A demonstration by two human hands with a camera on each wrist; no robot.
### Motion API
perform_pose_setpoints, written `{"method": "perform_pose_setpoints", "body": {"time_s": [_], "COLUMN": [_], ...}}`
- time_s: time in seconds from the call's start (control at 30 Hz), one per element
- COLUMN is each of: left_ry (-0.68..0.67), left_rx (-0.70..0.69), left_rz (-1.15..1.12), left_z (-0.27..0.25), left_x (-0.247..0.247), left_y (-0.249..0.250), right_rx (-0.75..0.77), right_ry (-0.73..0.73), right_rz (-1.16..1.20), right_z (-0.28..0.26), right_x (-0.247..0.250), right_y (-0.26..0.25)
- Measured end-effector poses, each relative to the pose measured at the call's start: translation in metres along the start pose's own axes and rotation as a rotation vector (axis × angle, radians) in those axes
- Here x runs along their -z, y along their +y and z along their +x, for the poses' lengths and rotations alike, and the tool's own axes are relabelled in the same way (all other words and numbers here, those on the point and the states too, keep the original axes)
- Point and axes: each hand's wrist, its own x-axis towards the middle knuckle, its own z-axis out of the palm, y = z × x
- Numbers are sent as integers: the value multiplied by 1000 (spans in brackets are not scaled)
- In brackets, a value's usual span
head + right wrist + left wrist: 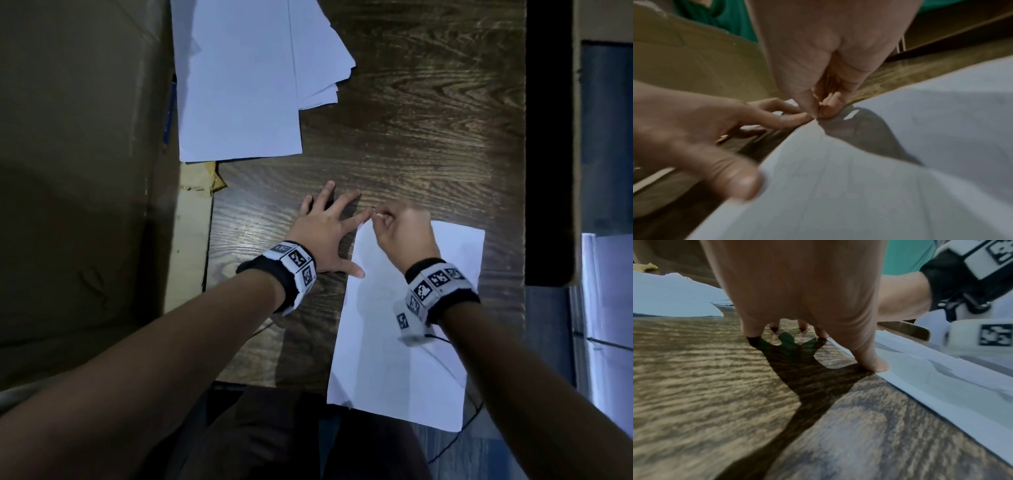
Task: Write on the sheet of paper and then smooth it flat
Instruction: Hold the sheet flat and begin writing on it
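Note:
A white sheet of paper (404,342) lies on the dark wooden table (428,137), slightly skewed, its near edge over the table's front edge. My right hand (378,216) pinches the sheet's far-left corner between thumb and fingers; the right wrist view shows that pinch (821,113) with the sheet (859,178) bowed up a little. My left hand (325,233) lies spread and flat on the table just left of the sheet. Its thumb (875,365) presses on the sheet's left edge (941,382). Its index fingertip (797,118) reaches the pinched corner. No pen is visible.
A loose stack of white sheets (239,78) lies at the back left. A brown cardboard box (85,171) borders the table's left side, a dark panel (548,137) its right side. A thin black cable (445,341) runs from my right wrist across the sheet.

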Motion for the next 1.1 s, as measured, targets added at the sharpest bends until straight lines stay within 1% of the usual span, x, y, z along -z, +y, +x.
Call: {"method": "perform_pose_setpoints", "body": {"time_s": [0.03,0.1,0.13,0.17,0.23,0.27,0.3,0.33,0.4,0.43,0.47,0.57,0.6,0.63,0.67,0.7,0.73,0.77,0.8,0.87,0.9,0.93,0.97,1.03,1.07,1.1], "left_ry": [8,20,20,15,3,3,8,13,22,22,20,5,5,12,25,33,34,29,21,12,11,13,18,28,29,29], "left_rx": [-4,-7,-6,-5,-2,0,1,1,-4,-6,-6,-1,-1,-3,-7,-10,-11,-10,-6,-2,-3,-5,-8,-10,-10,-11], "left_rz": [-2,-14,-19,-19,-15,-8,-4,-3,-2,-5,-6,-5,-9,-9,-7,-10,-14,-16,-15,-13,-14,-14,-11,-7,-7,-5], "left_z": [0,1,1,1,1,2,2,2,3,3,1,0,1,1,2,2,2,2,2,0,0,1,2,2,2,2], "left_x": [0,-1,-1,-2,-2,-1,-2,-2,-2,-2,-1,0,0,0,-1,-1,-2,-2,-3,-2,-1,-1,-1,-1,-1,-1], "left_y": [1,2,2,2,1,1,2,2,1,1,0,0,0,1,2,2,1,0,0,-1,0,0,0,0,0,-1], "right_rx": [21,108,129,112,29,-2,-7,25,128,156,151,39,24,41,91,154,198,198,169,83,65,77,130,219,226,204], "right_ry": [-6,-117,-165,-164,-39,1,8,-23,-142,-192,-207,-39,-9,-15,-66,-147,-212,-250,-220,-77,-37,-32,-67,-202,-237,-212], "right_rz": [-15,-27,-34,-56,-42,-26,-16,-20,-7,0,-7,-17,-17,-25,-39,-29,-26,-37,-55,-48,-39,-41,-56,-50,-67,-98], "right_z": [-12,-36,-34,-22,5,7,-1,-16,-48,-49,-37,1,-1,-10,-25,-41,-45,-37,-20,8,9,0,-16,-46,-44,-29], "right_x": [-3,-5,-1,4,9,9,5,0,-5,-1,3,7,5,1,-3,-3,1,7,12,16,15,12,7,3,8,11], "right_y": [-4,-10,-10,-6,6,7,7,2,-6,-5,-4,8,10,9,5,1,1,2,5,11,15,15,12,6,5,7]}}
